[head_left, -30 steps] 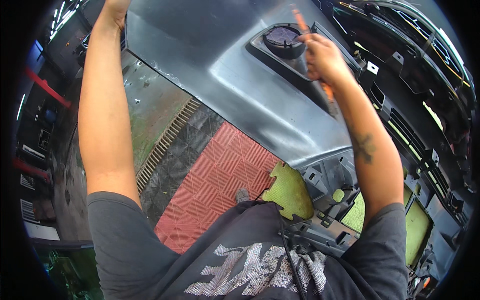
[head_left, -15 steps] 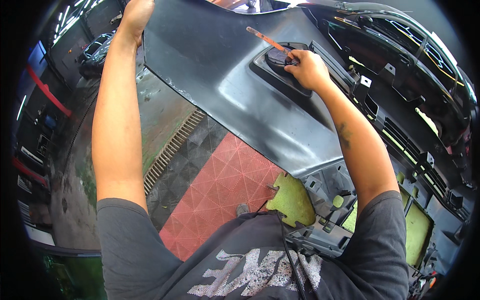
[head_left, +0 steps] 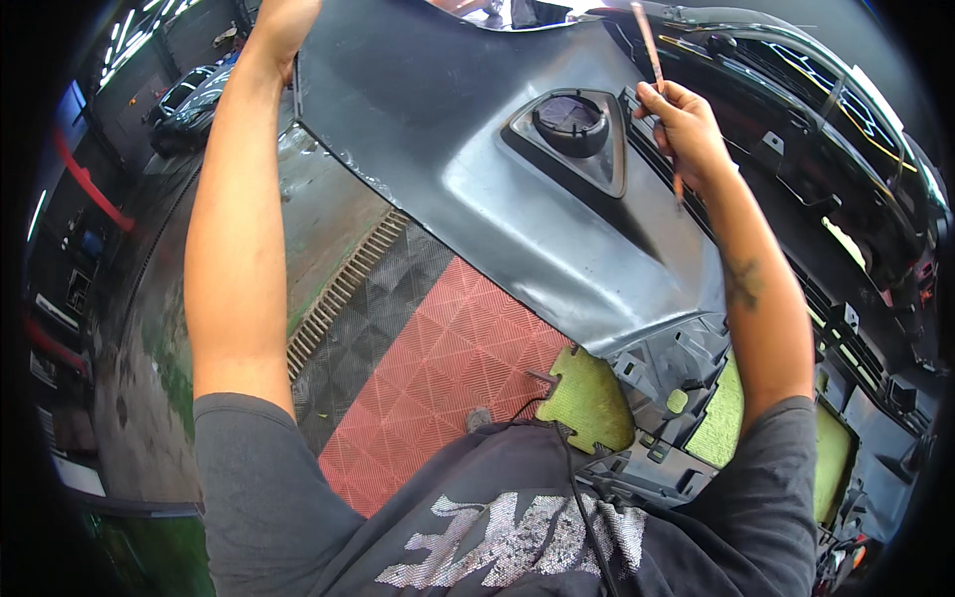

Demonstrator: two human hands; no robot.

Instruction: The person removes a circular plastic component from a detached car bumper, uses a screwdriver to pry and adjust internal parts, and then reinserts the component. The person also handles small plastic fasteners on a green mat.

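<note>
A large dark grey plastic car panel (head_left: 477, 189) lies tilted in front of me, with a round recessed housing (head_left: 572, 124) near its top. My left hand (head_left: 284, 25) grips the panel's upper left edge at the top of the picture. My right hand (head_left: 681, 124) is just right of the round housing and holds a thin orange-handled tool (head_left: 652, 55) that points up and away. The tool's lower end shows below my fist.
Red (head_left: 448, 378) and dark grey floor tiles (head_left: 378, 298) lie below the panel, beside a metal drain grate (head_left: 343, 284). Yellow-green foam pads (head_left: 592, 398) sit in black trim parts at lower right. A black dashboard frame with wiring (head_left: 846, 149) runs along the right. Parked cars (head_left: 184, 99) stand far left.
My right hand has moved right off the round housing and lifted the orange tool upright. The housing is now uncovered. The panel looks nearer and larger in view.
</note>
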